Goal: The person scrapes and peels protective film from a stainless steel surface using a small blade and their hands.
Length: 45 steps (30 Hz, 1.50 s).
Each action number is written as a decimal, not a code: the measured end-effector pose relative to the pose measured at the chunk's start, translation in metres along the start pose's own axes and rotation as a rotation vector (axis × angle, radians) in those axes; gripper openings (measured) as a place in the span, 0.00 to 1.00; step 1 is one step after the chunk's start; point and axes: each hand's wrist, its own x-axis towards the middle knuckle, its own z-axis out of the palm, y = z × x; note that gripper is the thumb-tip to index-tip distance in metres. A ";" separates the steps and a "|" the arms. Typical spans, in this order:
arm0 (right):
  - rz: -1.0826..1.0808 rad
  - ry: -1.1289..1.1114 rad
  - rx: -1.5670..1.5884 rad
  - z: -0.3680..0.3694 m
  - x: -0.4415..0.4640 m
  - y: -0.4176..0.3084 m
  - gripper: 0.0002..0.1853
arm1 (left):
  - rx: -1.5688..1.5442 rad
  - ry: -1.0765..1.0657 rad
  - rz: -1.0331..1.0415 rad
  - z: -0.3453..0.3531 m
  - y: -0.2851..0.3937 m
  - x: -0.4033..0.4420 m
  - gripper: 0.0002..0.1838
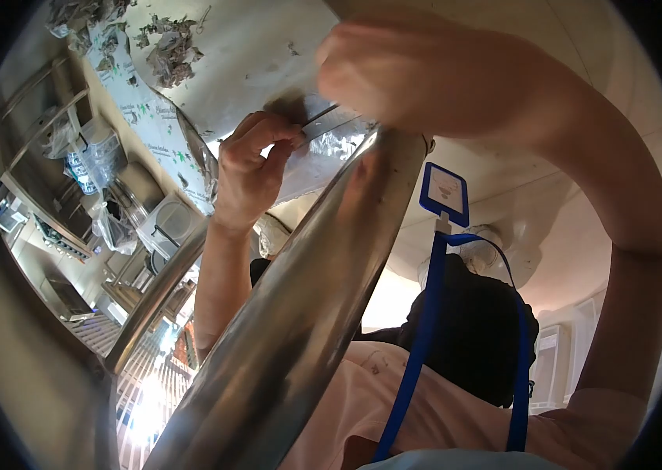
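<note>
My left hand (pixel 256 160) is closed in a pinch, thumb against fingertips, at the end of a thin dark strip (pixel 320 115). What kind of thing the strip is, I cannot make out. Beneath it lies a shiny, see-through sheet or film (pixel 339 142), by the edge of a pale work surface (pixel 245 78). My right hand (pixel 370 70) is above and to the right, smeared by motion. Its fingers look curled, but whether they hold anything does not show. Dark crumpled pieces (pixel 170 53) lie on the surface, left of both hands.
A thick metal tube (pixel 300 290) crosses in front of my body. Along the surface runs a printed strip (pixel 139 110). To the left stand a metal rack (pixel 49 172), plastic containers (pixel 96 153) and a clear bag (pixel 115 227). A badge (pixel 444 193) hangs on a blue lanyard (pixel 417 345).
</note>
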 end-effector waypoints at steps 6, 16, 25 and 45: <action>0.246 -0.211 0.148 -0.008 0.000 -0.001 0.04 | -0.052 0.041 -0.017 0.003 -0.002 -0.003 0.07; 0.218 -0.122 0.095 0.006 0.006 -0.011 0.03 | -0.023 0.076 -0.036 0.008 0.008 -0.002 0.06; 0.009 0.010 0.227 0.018 0.009 0.005 0.08 | 0.032 0.098 0.028 0.017 0.009 0.006 0.05; 0.063 -0.162 0.478 0.010 0.015 0.015 0.06 | -0.081 0.059 -0.164 0.014 0.017 0.003 0.04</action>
